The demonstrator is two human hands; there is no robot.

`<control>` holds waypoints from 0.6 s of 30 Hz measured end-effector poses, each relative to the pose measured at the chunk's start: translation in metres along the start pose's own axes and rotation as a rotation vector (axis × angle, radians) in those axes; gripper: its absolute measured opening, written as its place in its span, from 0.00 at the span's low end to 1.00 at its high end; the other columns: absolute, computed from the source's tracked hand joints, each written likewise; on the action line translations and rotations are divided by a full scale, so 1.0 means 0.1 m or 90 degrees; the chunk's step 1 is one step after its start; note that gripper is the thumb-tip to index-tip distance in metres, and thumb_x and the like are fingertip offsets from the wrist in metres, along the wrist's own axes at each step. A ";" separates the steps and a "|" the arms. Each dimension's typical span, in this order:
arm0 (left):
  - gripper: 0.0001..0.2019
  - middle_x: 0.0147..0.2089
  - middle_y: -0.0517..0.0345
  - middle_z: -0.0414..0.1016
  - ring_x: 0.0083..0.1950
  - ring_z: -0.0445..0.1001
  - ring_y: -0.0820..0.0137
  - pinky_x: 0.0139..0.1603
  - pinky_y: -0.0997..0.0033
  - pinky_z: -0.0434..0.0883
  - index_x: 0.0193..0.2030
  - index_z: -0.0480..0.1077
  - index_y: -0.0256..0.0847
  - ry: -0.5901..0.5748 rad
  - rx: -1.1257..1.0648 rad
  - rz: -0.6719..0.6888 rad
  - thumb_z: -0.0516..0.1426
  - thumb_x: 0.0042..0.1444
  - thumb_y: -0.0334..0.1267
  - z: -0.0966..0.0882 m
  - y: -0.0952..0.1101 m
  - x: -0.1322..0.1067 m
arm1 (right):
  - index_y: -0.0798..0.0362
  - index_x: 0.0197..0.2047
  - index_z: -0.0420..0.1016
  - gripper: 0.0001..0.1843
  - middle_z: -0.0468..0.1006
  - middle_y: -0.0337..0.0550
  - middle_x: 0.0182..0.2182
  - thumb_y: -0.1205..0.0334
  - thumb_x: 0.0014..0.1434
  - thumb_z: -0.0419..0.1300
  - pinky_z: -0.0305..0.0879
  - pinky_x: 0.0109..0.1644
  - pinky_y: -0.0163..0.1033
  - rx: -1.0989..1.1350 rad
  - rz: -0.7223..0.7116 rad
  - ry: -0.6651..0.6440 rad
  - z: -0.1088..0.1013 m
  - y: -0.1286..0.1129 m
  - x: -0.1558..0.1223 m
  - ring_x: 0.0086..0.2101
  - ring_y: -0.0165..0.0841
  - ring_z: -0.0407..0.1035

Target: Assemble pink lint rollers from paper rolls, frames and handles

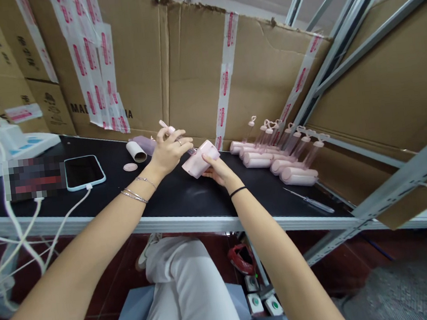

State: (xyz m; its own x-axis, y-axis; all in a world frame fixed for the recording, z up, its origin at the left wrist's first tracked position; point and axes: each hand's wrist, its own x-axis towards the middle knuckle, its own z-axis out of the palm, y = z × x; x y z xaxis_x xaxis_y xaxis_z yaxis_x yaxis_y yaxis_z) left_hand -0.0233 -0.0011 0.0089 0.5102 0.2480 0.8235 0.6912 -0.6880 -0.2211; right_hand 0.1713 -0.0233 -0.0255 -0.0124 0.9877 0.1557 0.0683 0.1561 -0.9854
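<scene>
My right hand [217, 170] grips a pale pink handheld device [200, 160] lying on the black tabletop [172, 200], fingers wrapped under it. My left hand [170, 149] hovers just above and left of it, fingers pinched round a small pink piece [166, 127] that sticks up from them. A row of several finished pink devices [274, 158] with heart-topped parts lies to the right, against the cardboard wall.
A phone [84, 171] on a white cable, a white cylinder [136, 151], a purple part [146, 142] and a small pink disc [130, 166] lie at the left. A thin screwdriver [309, 201] rests near the front right edge. Cardboard boxes [196, 65] and metal shelf struts [342, 39] surround the table.
</scene>
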 end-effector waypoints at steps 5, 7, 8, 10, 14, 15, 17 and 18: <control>0.15 0.49 0.58 0.79 0.58 0.71 0.63 0.62 0.42 0.56 0.44 0.75 0.48 -0.003 -0.030 0.055 0.48 0.63 0.30 0.06 0.13 0.04 | 0.50 0.64 0.56 0.44 0.58 0.58 0.63 0.44 0.48 0.64 0.52 0.61 0.57 -0.503 -0.268 0.319 0.01 -0.10 -0.13 0.62 0.49 0.52; 0.15 0.50 0.56 0.79 0.59 0.70 0.63 0.64 0.42 0.56 0.45 0.74 0.46 0.011 -0.048 0.080 0.48 0.64 0.30 0.08 0.17 0.06 | 0.47 0.61 0.61 0.36 0.56 0.54 0.65 0.44 0.51 0.61 0.43 0.64 0.61 -0.664 -0.360 0.294 0.08 -0.13 -0.19 0.65 0.49 0.45; 0.14 0.52 0.54 0.78 0.60 0.69 0.64 0.64 0.44 0.57 0.46 0.74 0.45 0.017 -0.063 0.097 0.48 0.64 0.30 0.09 0.18 0.07 | 0.47 0.59 0.65 0.31 0.58 0.52 0.64 0.46 0.54 0.59 0.40 0.64 0.62 -0.711 -0.384 0.281 0.11 -0.15 -0.21 0.65 0.49 0.44; 0.14 0.55 0.50 0.75 0.63 0.67 0.65 0.64 0.49 0.61 0.49 0.72 0.41 0.028 -0.103 0.132 0.47 0.64 0.30 0.11 0.20 0.07 | 0.48 0.53 0.70 0.21 0.65 0.51 0.59 0.51 0.58 0.56 0.37 0.64 0.62 -0.749 -0.384 0.276 0.18 -0.17 -0.24 0.64 0.46 0.47; 0.15 0.61 0.44 0.69 0.67 0.61 0.64 0.63 0.54 0.65 0.53 0.67 0.36 0.026 -0.143 0.125 0.48 0.61 0.27 0.12 0.17 0.04 | 0.53 0.46 0.73 0.14 0.73 0.53 0.50 0.57 0.61 0.52 0.43 0.62 0.63 -0.725 -0.222 0.374 0.12 -0.17 -0.18 0.58 0.46 0.56; 0.16 0.61 0.44 0.69 0.66 0.61 0.63 0.63 0.53 0.64 0.53 0.67 0.37 0.019 -0.133 0.094 0.48 0.60 0.27 0.11 0.14 0.03 | 0.54 0.46 0.73 0.15 0.72 0.55 0.50 0.57 0.61 0.53 0.46 0.60 0.63 -0.709 -0.159 0.416 0.04 -0.16 -0.16 0.57 0.48 0.58; 0.17 0.59 0.45 0.71 0.66 0.62 0.61 0.64 0.51 0.62 0.53 0.67 0.37 0.004 -0.093 0.001 0.48 0.59 0.26 0.07 0.06 0.00 | 0.56 0.47 0.74 0.17 0.70 0.60 0.52 0.55 0.60 0.55 0.53 0.56 0.63 -0.676 -0.033 0.499 -0.19 -0.13 -0.10 0.55 0.52 0.59; 0.18 0.58 0.45 0.71 0.66 0.62 0.60 0.65 0.50 0.60 0.54 0.67 0.37 -0.002 -0.065 -0.060 0.47 0.58 0.26 0.04 0.01 -0.02 | 0.58 0.48 0.74 0.19 0.69 0.63 0.52 0.55 0.59 0.55 0.55 0.54 0.63 -0.666 0.017 0.534 -0.33 -0.11 -0.08 0.55 0.54 0.60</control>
State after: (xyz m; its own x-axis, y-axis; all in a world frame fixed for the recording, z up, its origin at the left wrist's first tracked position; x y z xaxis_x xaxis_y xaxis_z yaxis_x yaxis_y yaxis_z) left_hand -0.0218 0.0005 0.0049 0.4471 0.3178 0.8362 0.6805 -0.7275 -0.0874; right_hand 0.2039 -0.0325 -0.0132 0.5865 0.6339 0.5042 0.7893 -0.3077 -0.5314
